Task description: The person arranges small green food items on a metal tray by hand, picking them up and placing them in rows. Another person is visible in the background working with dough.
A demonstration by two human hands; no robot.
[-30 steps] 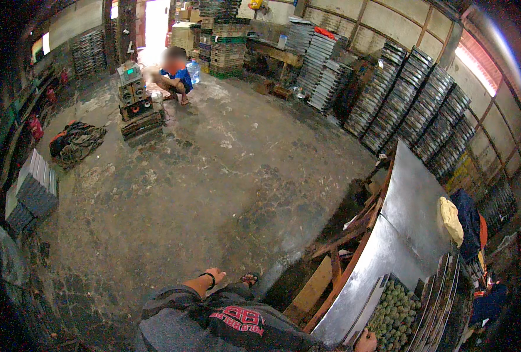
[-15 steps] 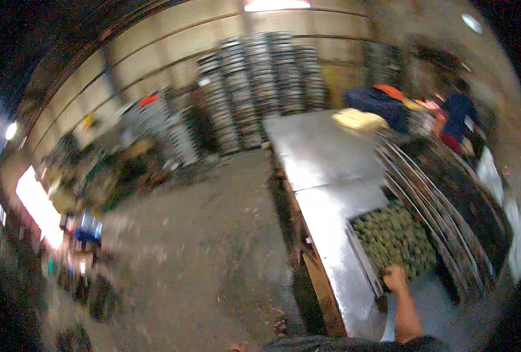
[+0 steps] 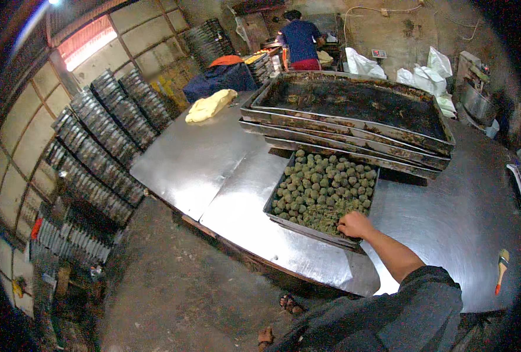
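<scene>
My right hand (image 3: 355, 225) reaches in from the lower right, its fingers curled closed at the front right corner of a dark metal tray (image 3: 288, 226). They press on a crumbly greenish-brown paste (image 3: 326, 217) that lies loose along the tray's near side. Many round balls (image 3: 325, 180) of the same colour fill the rest of the tray, packed close together. My hand hides part of the paste and what is between its fingertips. No left hand shows.
Stacked blackened baking trays (image 3: 348, 108) stand right behind. Yellow dough (image 3: 211, 106) lies on the metal table (image 3: 178, 158), a brush (image 3: 501, 270) at its right. Tall tray stacks (image 3: 96, 141) line the left wall. A person (image 3: 302, 44) works at the back near white sacks (image 3: 427, 76).
My view has swung to the right, so the tray and table sit further left and lie more crosswise. My right hand stays at the tray's near edge, now over the loose paste.
</scene>
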